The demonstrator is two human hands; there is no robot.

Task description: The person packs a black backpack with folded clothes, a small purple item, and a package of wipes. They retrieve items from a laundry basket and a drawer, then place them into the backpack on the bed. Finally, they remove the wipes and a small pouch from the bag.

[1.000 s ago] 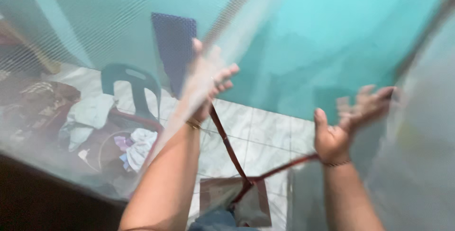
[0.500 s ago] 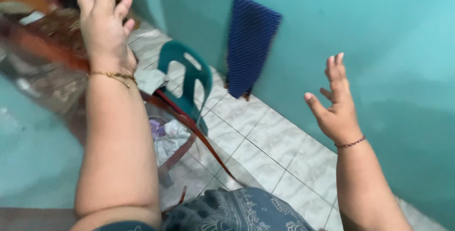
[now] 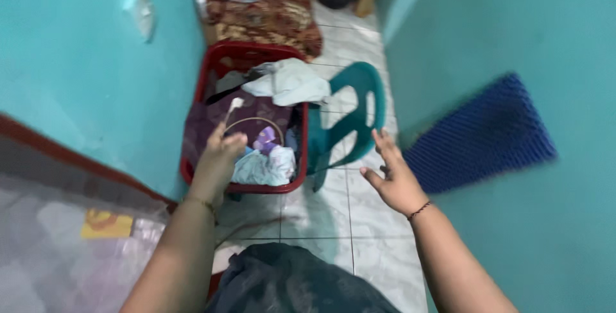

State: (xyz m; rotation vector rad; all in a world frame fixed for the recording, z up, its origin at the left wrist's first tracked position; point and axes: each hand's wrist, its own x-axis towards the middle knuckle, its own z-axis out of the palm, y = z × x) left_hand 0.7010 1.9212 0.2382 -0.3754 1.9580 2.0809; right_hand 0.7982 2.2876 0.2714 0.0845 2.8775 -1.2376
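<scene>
Reaching forward and down, the left hand (image 3: 221,156) is seen extended over the near half of a red laundry basket (image 3: 192,120) that stands on the tiled floor (image 3: 378,255) against the left turquoise wall (image 3: 70,62). Its fingers are loosely curled, and nothing can be confirmed as gripped; whether the fingertips touch the laundry is not resolved, owing to blur. The basket is observed directly ahead of and below this hand, its long axis running away from the person along the wall. Inside it, a purple cloth (image 3: 266,138), a pale crumpled garment (image 3: 263,166) and a white garment (image 3: 289,82) at the far end are noted, together with a thin hoop (image 3: 247,121) lying across the pile.

The right hand (image 3: 391,175) is held open, fingers spread and palm turned inward, empty, above bare floor and well apart from the basket's right rim. A teal plastic chair (image 3: 353,117) is placed just beside the basket, between that rim and the right hand. The left hand is therefore recorded as much the nearer to the basket contents.

A dark blue mat (image 3: 481,136) is seen leaning on the right wall, and a patterned brown cloth (image 3: 269,11) lies beyond the basket
</scene>
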